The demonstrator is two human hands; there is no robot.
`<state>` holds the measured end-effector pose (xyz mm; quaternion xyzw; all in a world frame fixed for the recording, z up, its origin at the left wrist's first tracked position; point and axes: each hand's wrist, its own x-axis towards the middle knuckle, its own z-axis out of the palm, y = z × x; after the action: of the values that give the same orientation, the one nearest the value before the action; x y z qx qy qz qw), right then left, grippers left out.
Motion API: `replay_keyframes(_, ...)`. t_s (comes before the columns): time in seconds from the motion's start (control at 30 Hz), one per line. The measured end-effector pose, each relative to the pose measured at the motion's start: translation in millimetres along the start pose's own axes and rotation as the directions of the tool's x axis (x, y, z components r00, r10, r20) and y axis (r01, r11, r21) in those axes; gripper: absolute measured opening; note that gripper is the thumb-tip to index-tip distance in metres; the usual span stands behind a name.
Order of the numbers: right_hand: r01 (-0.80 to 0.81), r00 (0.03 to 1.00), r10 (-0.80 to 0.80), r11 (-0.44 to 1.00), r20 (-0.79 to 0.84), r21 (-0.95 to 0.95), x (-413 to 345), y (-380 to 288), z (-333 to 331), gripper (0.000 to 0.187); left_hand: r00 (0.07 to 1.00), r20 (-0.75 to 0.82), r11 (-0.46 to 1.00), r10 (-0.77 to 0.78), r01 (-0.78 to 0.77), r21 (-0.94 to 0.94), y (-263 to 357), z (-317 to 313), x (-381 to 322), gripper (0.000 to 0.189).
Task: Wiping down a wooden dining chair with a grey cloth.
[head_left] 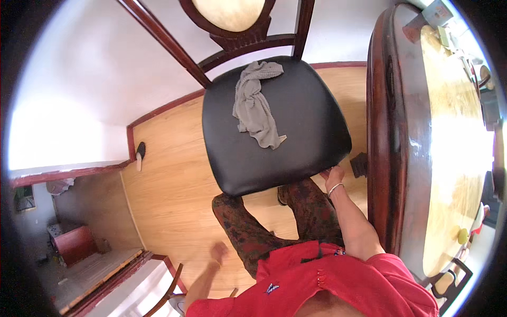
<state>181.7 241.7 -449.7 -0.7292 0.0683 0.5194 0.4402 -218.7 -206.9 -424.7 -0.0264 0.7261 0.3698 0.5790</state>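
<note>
A wooden chair with a black padded seat stands before me. On the seat's left half lies a crumpled grey ribbed cloth. My right hand, with a bangle at the wrist, is at the underside of the seat's near right corner; its fingers are partly hidden there, so its grip is unclear. Low on the left, my left hand hangs blurred over the wooden floor, apart from the chair; its finger position cannot be made out.
At the right stands a dark wooden table with a glossy marbled top and several items on it. A brush-like object lies on the floor by the wall corner. A dark object is beside the table's base. A doorway opens at lower left.
</note>
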Motion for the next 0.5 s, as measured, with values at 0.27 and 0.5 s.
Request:
replay_keyframes(0.27, 0.494, 0.869, -0.457, 0.781, 0.190, -0.382, -50, -17, -10, 0.016, 0.328, -0.073, 0.315, 0.942, -0.787, 0.530, 299, 210, 63, 0.025)
replay_keyframes(0.5, 0.551, 0.399, 0.012, 0.796, 0.917, -0.250, -340, -130, -40, 0.045, 0.157, 0.450, -0.207, 0.879, -0.725, 0.657, 399, 365, 63, 0.069)
